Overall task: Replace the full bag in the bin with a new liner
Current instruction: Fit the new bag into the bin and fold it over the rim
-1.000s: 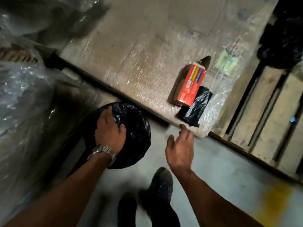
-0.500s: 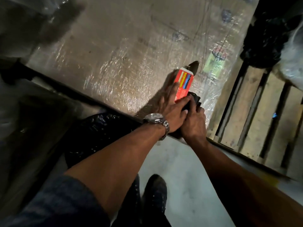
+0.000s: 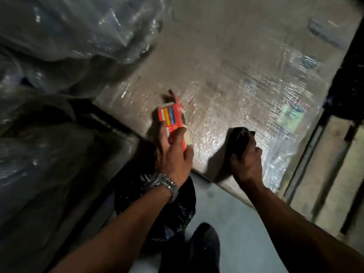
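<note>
My left hand holds a red-orange carton with coloured stripes, lifted a little above the wrapped surface. My right hand grips a folded black liner roll that sticks up out of my fist. Below my left wrist, a full black bag bulges out of the bin on the floor; the bin's body is hidden in the dark.
A big carton wrapped in clear film lies in front of me. Film-wrapped bundles pile up on the left. A wooden pallet stands at the right. My shoe is on the grey floor.
My left hand left the full bag and picked up the red carton, moving it left. My right hand reached out, took the black liner roll and lifted it away from the carton.
</note>
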